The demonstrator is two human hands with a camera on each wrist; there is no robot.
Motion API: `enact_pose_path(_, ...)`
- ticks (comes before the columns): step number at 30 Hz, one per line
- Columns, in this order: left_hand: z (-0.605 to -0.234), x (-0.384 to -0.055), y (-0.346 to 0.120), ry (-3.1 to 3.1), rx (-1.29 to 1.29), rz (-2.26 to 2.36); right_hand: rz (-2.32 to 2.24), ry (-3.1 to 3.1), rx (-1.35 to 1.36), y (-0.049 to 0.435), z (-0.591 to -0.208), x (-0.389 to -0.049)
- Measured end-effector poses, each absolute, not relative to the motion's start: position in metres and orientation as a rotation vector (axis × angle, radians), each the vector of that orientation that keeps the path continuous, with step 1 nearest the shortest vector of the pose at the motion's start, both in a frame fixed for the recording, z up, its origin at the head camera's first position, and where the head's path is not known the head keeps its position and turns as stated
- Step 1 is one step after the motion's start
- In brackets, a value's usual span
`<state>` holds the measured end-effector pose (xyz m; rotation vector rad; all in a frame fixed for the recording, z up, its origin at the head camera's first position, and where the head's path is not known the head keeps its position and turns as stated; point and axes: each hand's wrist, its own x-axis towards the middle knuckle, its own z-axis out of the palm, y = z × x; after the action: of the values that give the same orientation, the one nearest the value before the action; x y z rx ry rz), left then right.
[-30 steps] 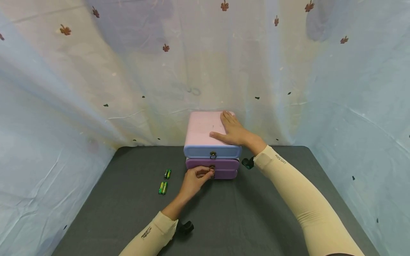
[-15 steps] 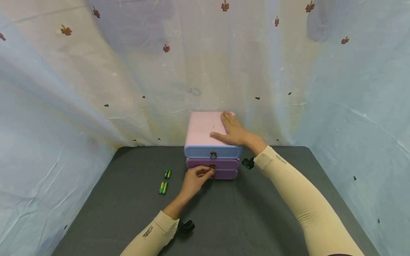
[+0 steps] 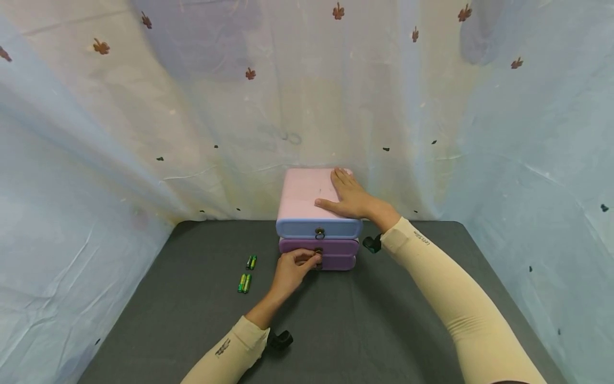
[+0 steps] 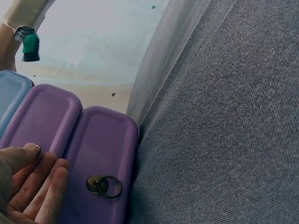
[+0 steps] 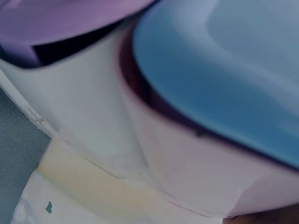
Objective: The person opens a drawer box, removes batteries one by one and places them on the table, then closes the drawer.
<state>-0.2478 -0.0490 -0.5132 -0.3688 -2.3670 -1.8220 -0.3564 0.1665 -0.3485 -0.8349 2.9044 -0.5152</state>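
A small drawer cabinet with a pink top (image 3: 304, 186) stands at the middle back of the table. Its front has a blue top drawer (image 3: 292, 228), a purple middle drawer (image 3: 341, 246) and a purple bottom drawer (image 3: 338, 263). My left hand (image 3: 291, 271) pinches the ring pull of the middle drawer between thumb and fingertips, which largely hide the ring. In the left wrist view, the bottom drawer's brass ring (image 4: 119, 189) hangs free beside my fingers (image 4: 51, 196). My right hand (image 3: 352, 198) rests flat on the pink top, fingers straight. A dark gap (image 5: 70, 49) shows behind a purple drawer front in the right wrist view.
Left of the cabinet, two pairs of green batteries lie on the dark grey table (image 3: 192, 298), a smaller pair (image 3: 253, 262) behind a larger pair (image 3: 247, 284). A patterned curtain (image 3: 307, 106) hangs close behind the cabinet and along both sides.
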Motion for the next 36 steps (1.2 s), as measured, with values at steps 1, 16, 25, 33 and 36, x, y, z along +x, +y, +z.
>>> enact_pose_path(1,-0.5132,-0.2480,-0.0489,-2.367,-0.369,-1.820,-0.517,2.902,-0.834,0.1667,-0.3484,-0.3566)
enact_pose_path(16,-0.5153,-0.2511,-0.0476,-2.364,-0.370,-1.828,-0.517,2.883,-0.802,0.1687,-0.3475,-0.3578)
enact_pose_path(25,-0.5141,-0.2508,-0.0500,-2.380,-0.350,-1.820,-0.511,2.874,-0.823,0.1656,-0.3492,-0.3568)
enact_pose_path(33,-0.5145,-0.2513,-0.0505,-2.397,-0.380,-1.761,-0.509,2.896,-0.814,0.1656,-0.3489,-0.3560)
enact_pose_path(36,-0.5147,-0.2498,-0.0511,-2.415,-0.394,-1.759,-0.502,2.898,-0.804,0.1662,-0.3492,-0.3560)
